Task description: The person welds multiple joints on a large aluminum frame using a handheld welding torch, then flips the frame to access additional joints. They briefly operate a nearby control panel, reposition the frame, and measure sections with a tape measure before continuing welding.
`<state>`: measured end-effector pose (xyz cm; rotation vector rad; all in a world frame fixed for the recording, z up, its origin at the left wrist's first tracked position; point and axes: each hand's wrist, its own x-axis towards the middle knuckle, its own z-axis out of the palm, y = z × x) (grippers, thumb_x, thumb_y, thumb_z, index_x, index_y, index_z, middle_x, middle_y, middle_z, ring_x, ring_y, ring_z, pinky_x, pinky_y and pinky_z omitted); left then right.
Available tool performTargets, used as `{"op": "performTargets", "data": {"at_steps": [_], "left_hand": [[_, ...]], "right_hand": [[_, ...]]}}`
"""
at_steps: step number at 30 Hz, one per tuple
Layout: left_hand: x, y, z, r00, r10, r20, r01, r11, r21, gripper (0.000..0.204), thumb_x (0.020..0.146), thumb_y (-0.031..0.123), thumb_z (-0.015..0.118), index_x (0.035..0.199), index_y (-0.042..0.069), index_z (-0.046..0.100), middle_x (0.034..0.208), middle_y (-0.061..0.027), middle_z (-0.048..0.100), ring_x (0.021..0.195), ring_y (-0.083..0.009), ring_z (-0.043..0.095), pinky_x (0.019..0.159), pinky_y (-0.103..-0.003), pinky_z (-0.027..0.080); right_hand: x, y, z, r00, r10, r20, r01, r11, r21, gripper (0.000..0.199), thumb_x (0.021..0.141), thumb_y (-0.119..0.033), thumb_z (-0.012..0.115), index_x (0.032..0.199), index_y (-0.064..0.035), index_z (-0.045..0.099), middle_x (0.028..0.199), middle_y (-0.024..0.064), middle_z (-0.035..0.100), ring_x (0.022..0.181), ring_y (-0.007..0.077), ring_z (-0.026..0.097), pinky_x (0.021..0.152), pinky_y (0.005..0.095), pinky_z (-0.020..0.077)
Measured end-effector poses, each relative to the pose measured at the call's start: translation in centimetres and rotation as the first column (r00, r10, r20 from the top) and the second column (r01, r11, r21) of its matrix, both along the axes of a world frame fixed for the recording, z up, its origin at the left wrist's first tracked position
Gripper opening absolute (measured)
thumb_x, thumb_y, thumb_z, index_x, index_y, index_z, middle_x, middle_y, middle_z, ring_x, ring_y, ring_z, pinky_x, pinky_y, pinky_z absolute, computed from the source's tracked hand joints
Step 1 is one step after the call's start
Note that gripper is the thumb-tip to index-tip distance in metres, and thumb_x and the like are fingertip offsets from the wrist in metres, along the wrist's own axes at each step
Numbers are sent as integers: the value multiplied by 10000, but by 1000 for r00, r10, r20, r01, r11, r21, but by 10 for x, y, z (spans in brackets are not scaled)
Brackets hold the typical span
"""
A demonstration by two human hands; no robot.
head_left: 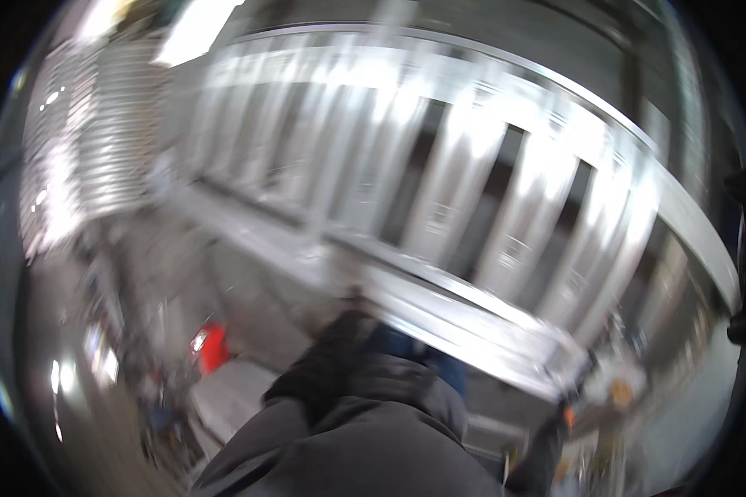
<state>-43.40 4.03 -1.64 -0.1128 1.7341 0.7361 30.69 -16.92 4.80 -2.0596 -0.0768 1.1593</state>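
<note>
A long metal frame with broad, shiny grey crosspieces (pixel 448 195) spans the view ahead of me, blurred by motion. Its near side is a pale metal rail (pixel 448 319). My left arm, in a dark sleeve, reaches forward, and my left hand (pixel 350 277) is at this rail, its fingers smeared. Further right, my right hand (pixel 582 379) shows as a dark blur by the rail's right end. A small orange spot (pixel 569 417) shows close to it; I cannot make out what it is. Whether either hand grips anything is hidden by the blur.
On the left stands a tall stack of ribbed, shiny pieces (pixel 120 124). A red object (pixel 213 348) lies at the lower left, beside a pale grey flat surface (pixel 236 398). Blurred clutter (pixel 617 393) is at the lower right.
</note>
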Motion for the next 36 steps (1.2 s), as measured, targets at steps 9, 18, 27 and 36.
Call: {"op": "performTargets", "data": {"at_steps": [9,18,27,36], "left_hand": [[-23,21,-6,954,59,293,-48,998,-43,751,961,623,493,1503,107,438,1503,-142,488,1332,-368,496,1085,-551,458],[26,34,36,996,-92,21,92,995,-34,690,957,528,551,1483,94,443,1482,-158,506,1322,-385,520,1041,-584,498],[32,41,44,991,-124,43,128,988,-84,694,958,539,543,1496,116,431,1504,-151,483,1343,-378,501,1081,-590,465],[25,38,54,996,-76,-44,67,984,-165,725,895,563,638,1490,194,450,1493,-130,491,1332,-380,496,1011,-614,492]], "right_hand": [[-9,-34,-19,971,-143,191,151,988,-27,361,953,-195,697,1260,-34,595,865,82,654,668,138,627,587,287,507],[38,-26,19,811,14,585,184,943,-277,309,914,-278,688,1003,18,672,832,118,711,751,224,667,694,382,514],[152,91,-30,519,135,844,27,984,-174,761,824,-416,807,1403,-21,511,1266,245,647,1168,350,638,967,406,509],[254,171,-110,585,558,588,136,648,-750,790,785,-540,772,1435,-163,526,1282,214,659,1228,345,603,1021,462,479]]}}
